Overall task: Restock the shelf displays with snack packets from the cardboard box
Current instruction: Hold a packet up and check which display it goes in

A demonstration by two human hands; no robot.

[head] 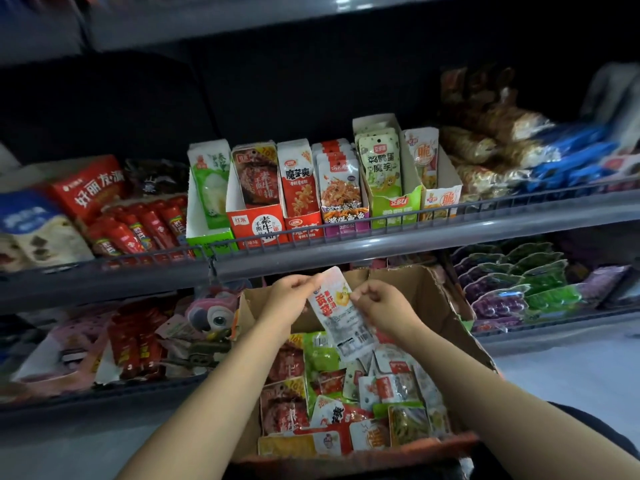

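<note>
While both bare forearms reach forward over the open cardboard box point(433, 292), the left hand point(289, 296) pinches the upper left edge of a white snack packet point(341, 315) with orange lettering, fingers curled round it, and the right hand point(382, 301) pinches its right edge, thumb and fingers bent in. The packet hangs tilted between them, above the box and just below the grey shelf rail point(346, 251). Beneath it, loose packets point(346, 403) in red, green and white fill the box. On the shelf above stand upright display cartons point(256, 226), side by side behind the rail, holding rows of packets. The packet's lower end overlaps those in the box, so its bottom edge is hard to trace. Small print on it is unreadable, and the shelf ends at left and right are blurred
</note>
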